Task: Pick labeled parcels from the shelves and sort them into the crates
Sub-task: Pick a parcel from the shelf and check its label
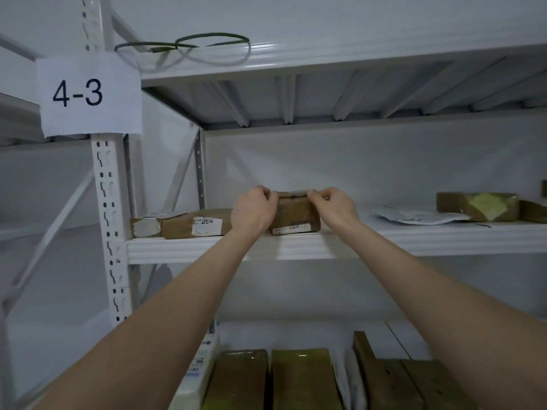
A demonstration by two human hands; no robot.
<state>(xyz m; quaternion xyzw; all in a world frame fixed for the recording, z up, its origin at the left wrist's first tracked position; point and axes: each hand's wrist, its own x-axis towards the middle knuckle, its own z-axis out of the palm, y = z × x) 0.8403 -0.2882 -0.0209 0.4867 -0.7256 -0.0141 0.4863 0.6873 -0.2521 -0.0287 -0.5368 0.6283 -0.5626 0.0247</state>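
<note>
Head view: my left hand [254, 210] and right hand [333, 207] each pinch a top corner of the small brown parcel [294, 216], which stands at the front edge of the middle shelf [414, 241]. Best, I think, to draw it straight toward me, level, with its label [293, 229] readable.

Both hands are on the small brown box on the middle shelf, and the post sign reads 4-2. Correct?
No: the head view shows the sign reads 4-3. The left hand and right hand do hold the small brown box on the middle shelf.
</note>
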